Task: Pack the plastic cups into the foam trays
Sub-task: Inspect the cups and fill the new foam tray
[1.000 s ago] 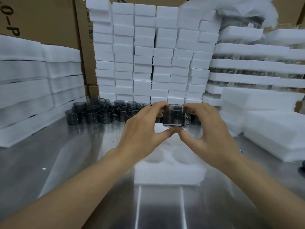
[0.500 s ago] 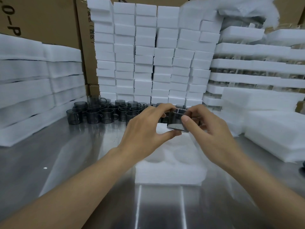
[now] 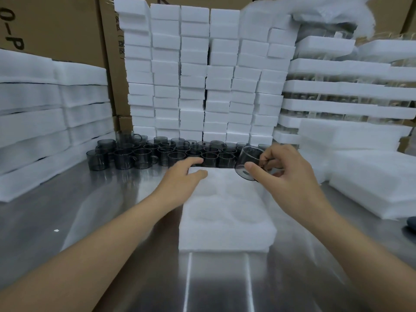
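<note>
A white foam tray [image 3: 225, 226] with round pockets lies on the steel table in front of me. My right hand [image 3: 290, 181] pinches a smoky clear plastic cup [image 3: 248, 162], tilted on its side above the tray's far right corner. My left hand [image 3: 182, 179] rests with straight fingers on the tray's far left corner and holds nothing. Several more dark cups [image 3: 144, 154] stand crowded along the back of the table, just beyond the tray.
Stacks of white foam blocks [image 3: 202, 70] form a wall behind the cups. Foam sheets [image 3: 33, 113] are piled at the left, and foam trays [image 3: 351, 91] at the right. Cardboard boxes [image 3: 56, 25] stand behind. The steel table [image 3: 90, 221] is bare near me.
Both hands held the cup together over the tray. My left hand has let go and dropped onto the tray's far left corner; my right hand carried the cup right and tilted it.
</note>
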### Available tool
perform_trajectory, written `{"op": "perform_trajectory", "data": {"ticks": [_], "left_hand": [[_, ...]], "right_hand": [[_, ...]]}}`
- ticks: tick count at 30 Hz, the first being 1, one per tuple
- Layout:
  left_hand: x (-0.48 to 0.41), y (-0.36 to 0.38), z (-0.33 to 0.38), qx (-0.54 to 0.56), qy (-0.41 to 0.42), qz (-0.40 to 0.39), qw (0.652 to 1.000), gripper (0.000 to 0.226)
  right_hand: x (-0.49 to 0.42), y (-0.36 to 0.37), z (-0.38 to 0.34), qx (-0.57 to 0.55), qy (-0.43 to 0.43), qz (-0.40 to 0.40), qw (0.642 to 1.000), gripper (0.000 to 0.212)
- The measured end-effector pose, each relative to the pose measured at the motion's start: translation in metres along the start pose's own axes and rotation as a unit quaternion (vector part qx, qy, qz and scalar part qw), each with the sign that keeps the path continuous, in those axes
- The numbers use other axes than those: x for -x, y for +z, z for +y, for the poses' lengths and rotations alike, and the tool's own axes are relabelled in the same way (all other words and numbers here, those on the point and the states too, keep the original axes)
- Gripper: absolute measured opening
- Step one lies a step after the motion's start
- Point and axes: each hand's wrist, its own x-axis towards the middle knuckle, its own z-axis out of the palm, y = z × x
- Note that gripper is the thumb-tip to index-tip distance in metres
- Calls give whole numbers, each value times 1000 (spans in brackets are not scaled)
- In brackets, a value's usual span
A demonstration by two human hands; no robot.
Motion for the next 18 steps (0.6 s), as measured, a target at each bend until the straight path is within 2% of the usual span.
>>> {"op": "perform_trajectory", "data": {"ticks": [2,6,14,18], "left_hand": [[-1,1,-3,55,-50,-43,996,35],[-1,-1,2,109,-45,-11,993,15],[16,21,16,85,32,-95,991,23],[16,14,18,115,17,-137,984,23]], "right_hand": [[0,1,-1,0,-3,3,1000,24],[1,1,-1,-5,-12,7,1000,24],[0,3,2,3,-21,-8,1000,34],[-4,-3,3,-27,5,-46,999,53]]}}
